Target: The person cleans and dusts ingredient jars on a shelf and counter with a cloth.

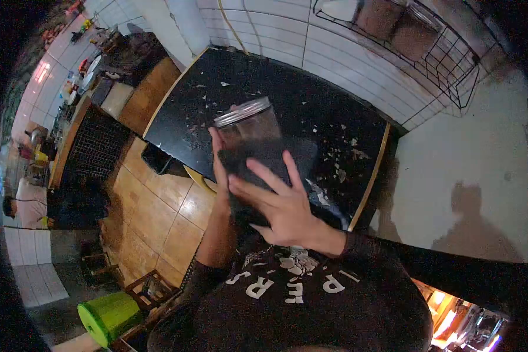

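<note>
A clear jar with a silver metal lid is held tilted above the black countertop. My left hand is wrapped round the jar's left side, its fingers partly hidden. A dark cloth covers the jar's lower part. My right hand lies over the cloth with its fingers spread, pressing against it. Pale flakes are scattered on the counter around the jar.
A wire rack with jars hangs on the tiled wall at the upper right. A green bucket stands at the lower left. Behind it is a wooden stool. Another person is at the far left.
</note>
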Demonstrator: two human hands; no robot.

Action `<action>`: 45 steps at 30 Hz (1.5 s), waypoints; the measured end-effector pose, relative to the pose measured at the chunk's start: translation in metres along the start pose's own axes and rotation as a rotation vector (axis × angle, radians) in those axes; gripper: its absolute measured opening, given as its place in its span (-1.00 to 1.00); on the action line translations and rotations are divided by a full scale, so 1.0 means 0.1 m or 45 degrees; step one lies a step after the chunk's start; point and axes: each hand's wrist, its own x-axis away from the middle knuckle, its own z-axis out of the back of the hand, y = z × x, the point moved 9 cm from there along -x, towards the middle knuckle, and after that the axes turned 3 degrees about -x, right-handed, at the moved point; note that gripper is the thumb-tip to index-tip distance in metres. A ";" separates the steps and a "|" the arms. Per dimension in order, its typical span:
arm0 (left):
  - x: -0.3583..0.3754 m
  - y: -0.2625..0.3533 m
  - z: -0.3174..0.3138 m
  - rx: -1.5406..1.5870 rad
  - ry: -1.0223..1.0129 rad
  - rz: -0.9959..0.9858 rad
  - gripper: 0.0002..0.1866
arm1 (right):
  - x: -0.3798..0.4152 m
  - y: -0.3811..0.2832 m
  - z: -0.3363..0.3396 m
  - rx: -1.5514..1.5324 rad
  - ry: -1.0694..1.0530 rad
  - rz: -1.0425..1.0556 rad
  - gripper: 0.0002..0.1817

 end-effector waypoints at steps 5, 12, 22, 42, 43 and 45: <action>0.16 -0.11 -0.01 -0.223 -0.063 0.059 -0.33 | -0.09 0.18 0.29 0.050 0.172 0.063 -0.05; 0.48 -0.41 -0.51 -0.281 -0.301 0.027 -0.28 | 0.04 1.35 0.72 -1.241 0.762 -1.069 -0.40; 0.41 -0.54 -0.35 -0.240 -0.252 0.320 -0.16 | 0.30 1.06 0.57 -1.093 0.768 -1.111 -0.41; 0.38 -0.27 -0.37 -0.508 -0.194 0.023 -0.40 | 0.02 0.24 0.78 -0.235 0.411 -0.039 -0.48; 0.40 -0.26 -0.20 -0.585 -0.232 -0.027 -0.41 | 0.12 0.15 0.59 -0.360 0.293 0.046 -0.52; 0.16 -0.51 -0.09 0.056 -0.218 0.380 -0.37 | 0.37 0.07 0.35 -0.656 0.155 0.202 -0.57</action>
